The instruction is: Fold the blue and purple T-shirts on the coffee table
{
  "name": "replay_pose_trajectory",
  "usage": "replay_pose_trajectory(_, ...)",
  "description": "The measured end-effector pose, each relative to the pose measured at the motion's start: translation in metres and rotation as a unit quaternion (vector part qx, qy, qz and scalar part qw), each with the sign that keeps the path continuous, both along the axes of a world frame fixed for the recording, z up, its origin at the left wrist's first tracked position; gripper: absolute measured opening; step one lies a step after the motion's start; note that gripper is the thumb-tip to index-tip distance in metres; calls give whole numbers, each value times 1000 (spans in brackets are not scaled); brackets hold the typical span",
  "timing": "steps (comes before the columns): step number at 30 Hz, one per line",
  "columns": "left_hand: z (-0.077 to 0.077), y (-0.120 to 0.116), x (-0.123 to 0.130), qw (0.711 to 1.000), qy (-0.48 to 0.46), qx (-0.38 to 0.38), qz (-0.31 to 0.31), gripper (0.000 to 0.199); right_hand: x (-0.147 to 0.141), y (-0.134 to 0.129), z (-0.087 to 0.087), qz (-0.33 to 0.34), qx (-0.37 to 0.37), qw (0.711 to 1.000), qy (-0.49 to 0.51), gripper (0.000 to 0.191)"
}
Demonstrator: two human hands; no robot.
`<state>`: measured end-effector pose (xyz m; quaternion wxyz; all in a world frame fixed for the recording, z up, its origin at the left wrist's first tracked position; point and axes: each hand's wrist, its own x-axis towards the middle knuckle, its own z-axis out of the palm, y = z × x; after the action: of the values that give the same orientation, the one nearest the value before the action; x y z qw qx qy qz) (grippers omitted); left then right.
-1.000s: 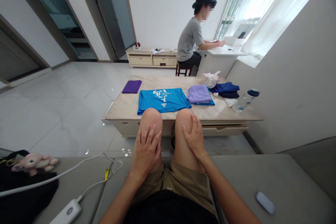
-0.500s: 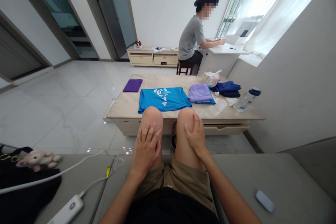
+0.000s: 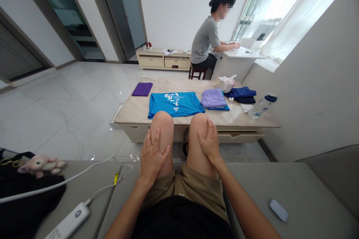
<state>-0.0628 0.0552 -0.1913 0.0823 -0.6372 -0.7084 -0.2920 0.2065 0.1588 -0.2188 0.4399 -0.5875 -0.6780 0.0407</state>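
My left hand (image 3: 153,155) rests on my left thigh just behind the knee, fingers apart and holding nothing. On the other thigh lies my right hand (image 3: 209,142), its fingers spread around the outer side near the knee. Beyond my knees, a blue shirt with white print (image 3: 185,104) is laid folded on the low table (image 3: 134,114). A folded dark purple cloth (image 3: 142,89) lies at the table's left. Right of the blue shirt, a folded lavender cloth (image 3: 213,98) sits on top of a blue one.
A clear bottle (image 3: 262,107), navy clothes (image 3: 242,94) and a white plastic bag (image 3: 226,82) occupy the table's right. A person (image 3: 206,41) sits at a white desk. A white power strip (image 3: 71,220), its cable and a pink plush toy (image 3: 40,166) lie on the sofa's left.
My left hand has shifted toward the outer side of the thigh and its fingers have changed their spread. The view has moved slightly; my right hand stays on its thigh.
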Motion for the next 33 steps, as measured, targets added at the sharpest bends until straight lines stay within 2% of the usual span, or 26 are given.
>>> replay_pose_trajectory(20, -4, -4, 2, 1000, 12, 4, -8, 81, 1, -1, 1, -1, 12, 1000, 6, 74)
replay_pose_trajectory(33, 1, -7, 3, 1000, -8, -8, 0, 82, 1, -3, 4, -7, -3, 1000, -5, 75)
